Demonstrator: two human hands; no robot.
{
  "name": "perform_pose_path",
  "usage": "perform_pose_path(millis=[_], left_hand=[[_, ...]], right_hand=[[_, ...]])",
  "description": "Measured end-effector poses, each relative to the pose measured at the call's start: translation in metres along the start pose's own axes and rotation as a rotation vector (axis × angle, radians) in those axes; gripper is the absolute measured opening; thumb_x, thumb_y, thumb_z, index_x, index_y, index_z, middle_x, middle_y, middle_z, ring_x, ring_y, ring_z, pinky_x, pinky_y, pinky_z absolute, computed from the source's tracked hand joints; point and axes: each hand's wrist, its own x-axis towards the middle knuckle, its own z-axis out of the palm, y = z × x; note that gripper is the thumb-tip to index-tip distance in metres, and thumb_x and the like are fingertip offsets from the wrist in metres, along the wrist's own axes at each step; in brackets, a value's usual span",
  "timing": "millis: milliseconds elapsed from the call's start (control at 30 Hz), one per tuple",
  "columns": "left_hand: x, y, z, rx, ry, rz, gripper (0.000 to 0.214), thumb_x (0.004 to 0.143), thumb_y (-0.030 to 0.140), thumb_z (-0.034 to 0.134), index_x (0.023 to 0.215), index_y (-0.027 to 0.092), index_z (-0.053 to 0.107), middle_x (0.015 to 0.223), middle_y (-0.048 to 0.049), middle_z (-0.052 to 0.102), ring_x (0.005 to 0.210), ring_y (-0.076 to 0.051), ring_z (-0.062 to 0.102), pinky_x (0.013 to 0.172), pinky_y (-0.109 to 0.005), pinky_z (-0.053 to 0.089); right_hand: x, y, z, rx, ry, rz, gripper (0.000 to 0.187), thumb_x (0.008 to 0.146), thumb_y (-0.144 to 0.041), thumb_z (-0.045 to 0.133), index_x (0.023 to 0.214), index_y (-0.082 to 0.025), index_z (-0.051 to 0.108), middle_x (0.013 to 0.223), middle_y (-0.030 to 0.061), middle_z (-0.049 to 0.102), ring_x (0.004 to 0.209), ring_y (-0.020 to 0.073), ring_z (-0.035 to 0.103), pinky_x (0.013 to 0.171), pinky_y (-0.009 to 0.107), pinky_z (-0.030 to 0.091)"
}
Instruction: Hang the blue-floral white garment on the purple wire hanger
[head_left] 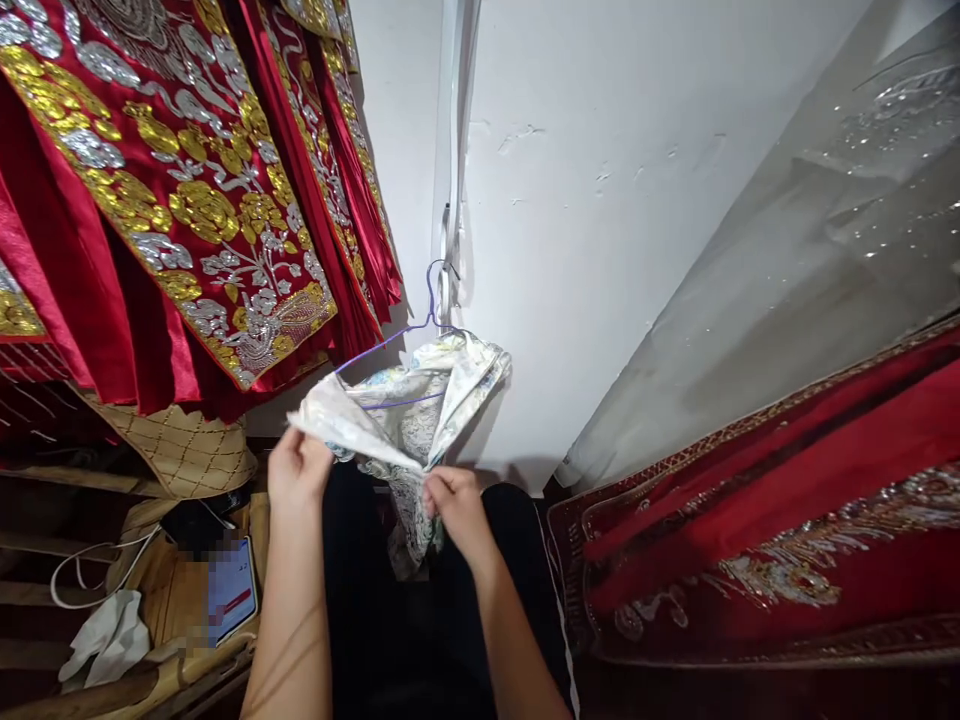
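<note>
A pale floral garment with lace [472,385] hangs from a purple wire hanger [375,347], whose hook sits near a white cord or pipe on the wall. My left hand [298,465] pinches the garment's left edge, stretched out beyond the hanger's arm. At the lower middle, my right hand [454,497] grips the front edge where the cloth gathers to a point. Between the two hands the white edge is pulled fairly straight. The garment's lower part drops between my dark-clothed knees, partly in shadow.
Red robes with gold and silver embroidery [202,210] hang at the left. A sparkly sheer cover [750,330] and red embroidered cloth [750,550] stand at the right. On a bamboo seat lie a lit phone [232,590], a crumpled tissue [111,640] and a white cable [64,570].
</note>
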Motion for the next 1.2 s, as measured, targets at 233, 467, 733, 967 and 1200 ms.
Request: perform_pose_path(millis=[233,467,733,967,1200], left_hand=[[-0.039,-0.067,-0.028,-0.271,0.207,-0.533,0.016,0.087,0.005,0.052,0.075,0.016,0.055,0.068,0.0002,0.06,0.068,-0.009,0.065,0.076,-0.023,0.056],[-0.06,-0.095,-0.044,0.568,-0.298,-0.66,0.017,0.062,0.021,0.08,0.068,0.012,0.067,0.066,-0.0048,0.069,0.066,-0.018,0.065,0.062,-0.025,0.049],[-0.071,-0.052,0.003,0.096,-0.289,-0.374,0.034,0.072,0.042,0.08,0.093,0.017,0.071,0.098,-0.0058,0.071,0.091,-0.018,0.066,0.088,-0.029,0.05],[-0.115,-0.008,0.044,0.162,-0.597,-0.297,0.025,0.086,0.041,0.068,0.091,0.017,0.067,0.101,-0.0076,0.065,0.085,-0.018,0.061,0.075,-0.027,0.048],[-0.12,0.012,0.059,0.619,-0.719,0.079,0.019,0.095,0.037,0.057,0.095,0.022,0.068,0.109,-0.0072,0.065,0.109,-0.023,0.058,0.099,-0.033,0.041]], right_hand=[[-0.008,-0.023,0.017,0.015,-0.178,0.05,0.027,0.08,-0.022,0.051,0.055,-0.019,0.059,0.043,-0.0021,0.054,0.042,0.0104,0.047,0.05,0.022,0.038],[-0.006,0.01,-0.016,-0.157,-0.314,0.225,0.032,0.082,-0.022,0.048,0.055,-0.017,0.064,0.042,-0.0004,0.057,0.037,0.009,0.043,0.046,0.021,0.033],[-0.025,0.003,-0.048,-0.316,-0.625,0.308,0.026,0.08,-0.032,0.063,0.06,-0.017,0.07,0.054,0.0037,0.066,0.048,0.0136,0.056,0.049,0.024,0.04],[-0.006,-0.006,-0.03,-0.06,-0.032,-0.054,0.024,0.08,-0.042,0.07,0.087,-0.019,0.069,0.081,0.0051,0.07,0.079,0.0211,0.063,0.071,0.029,0.049],[-0.021,-0.005,0.02,0.695,-0.096,0.131,0.058,0.088,-0.069,0.05,0.121,-0.023,0.065,0.107,0.0087,0.07,0.112,0.0281,0.061,0.097,0.041,0.049]])
